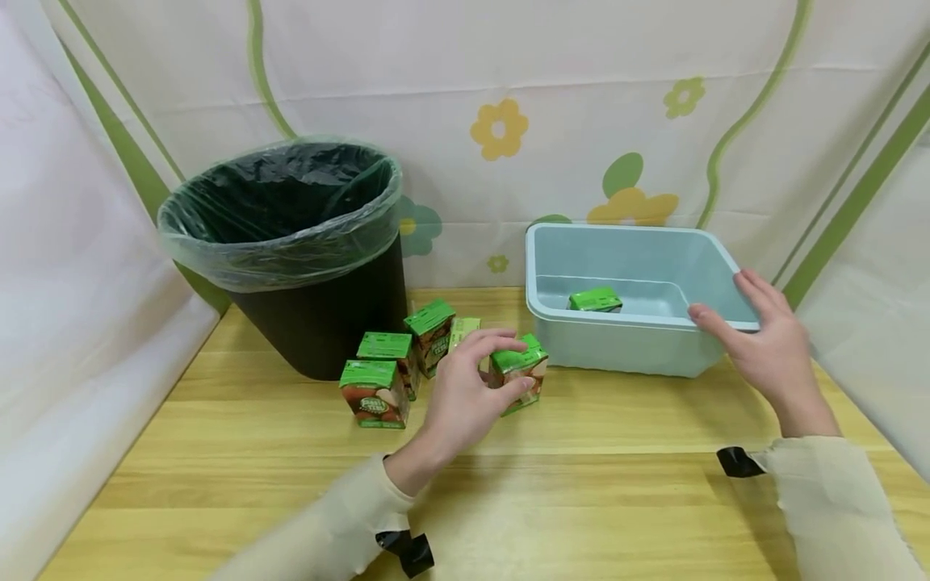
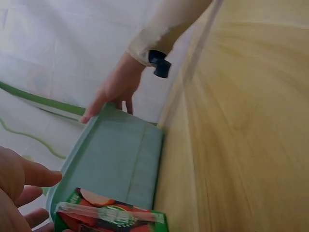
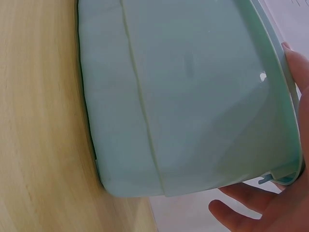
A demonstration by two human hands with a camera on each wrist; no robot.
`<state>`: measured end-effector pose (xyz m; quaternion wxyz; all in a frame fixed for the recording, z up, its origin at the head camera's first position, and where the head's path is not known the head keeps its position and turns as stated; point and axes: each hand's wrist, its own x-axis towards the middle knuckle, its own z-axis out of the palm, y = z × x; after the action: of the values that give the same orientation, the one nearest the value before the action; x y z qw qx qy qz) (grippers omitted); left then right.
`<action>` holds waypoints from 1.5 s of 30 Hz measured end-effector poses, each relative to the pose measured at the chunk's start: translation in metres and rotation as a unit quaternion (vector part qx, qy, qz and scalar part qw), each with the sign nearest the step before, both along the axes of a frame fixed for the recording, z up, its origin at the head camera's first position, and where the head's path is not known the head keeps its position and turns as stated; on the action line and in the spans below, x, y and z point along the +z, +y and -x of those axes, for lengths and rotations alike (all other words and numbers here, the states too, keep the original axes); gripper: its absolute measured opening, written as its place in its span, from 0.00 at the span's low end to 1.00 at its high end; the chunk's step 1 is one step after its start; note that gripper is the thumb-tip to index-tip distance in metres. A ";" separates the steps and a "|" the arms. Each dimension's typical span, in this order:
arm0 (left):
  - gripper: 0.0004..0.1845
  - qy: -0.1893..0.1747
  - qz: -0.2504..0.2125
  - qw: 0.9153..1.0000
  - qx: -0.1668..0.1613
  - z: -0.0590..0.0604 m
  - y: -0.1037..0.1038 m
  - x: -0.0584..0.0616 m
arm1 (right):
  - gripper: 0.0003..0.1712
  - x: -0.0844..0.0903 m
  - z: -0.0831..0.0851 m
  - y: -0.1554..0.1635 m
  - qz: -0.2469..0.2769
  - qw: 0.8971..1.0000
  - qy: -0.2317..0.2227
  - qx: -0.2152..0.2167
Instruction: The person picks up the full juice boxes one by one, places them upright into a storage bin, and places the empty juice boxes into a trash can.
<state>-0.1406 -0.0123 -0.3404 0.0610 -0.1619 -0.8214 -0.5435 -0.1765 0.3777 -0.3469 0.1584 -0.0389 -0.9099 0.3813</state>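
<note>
On the left we see a round black bin with a clear plastic bag (image 1: 291, 242) standing on the light wooden table (image 1: 581, 484). Just in front of the bin stand four small green and red drink cartons (image 1: 374, 393) in a close bunch. Next to them our left hand (image 1: 465, 395) curls its fingers (image 1: 501, 339) and thumb around one more green and red drink carton (image 1: 519, 373), which sits on the table just beside the front wall of the tub. The left wrist view shows that carton (image 2: 113, 215) close up. Then comes the pale blue plastic tub (image 1: 632, 339), with one green carton lying inside (image 1: 596, 300). On the right, our right hand (image 1: 763, 347) rests on the tub's front right corner, with the fingers (image 1: 708, 316) straight and a little spread over the rim.
</note>
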 end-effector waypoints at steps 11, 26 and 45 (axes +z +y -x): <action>0.15 0.064 0.054 0.996 0.021 0.004 0.007 -0.018 | 0.53 -0.001 -0.001 0.000 -0.002 1.000 -0.001 -0.005; 0.14 0.102 0.089 0.990 0.027 0.005 0.006 -0.022 | 0.53 0.000 0.001 -0.003 -0.005 1.000 -0.001 -0.004; 0.13 0.127 0.128 0.983 0.036 0.006 0.010 -0.023 | 0.52 0.001 0.001 -0.001 -0.003 1.000 0.002 -0.004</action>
<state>-0.1467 -0.0025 -0.3632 0.1635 -0.2064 -0.8748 -0.4066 -0.1777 0.3765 -0.3462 0.1614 -0.0409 -0.9108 0.3778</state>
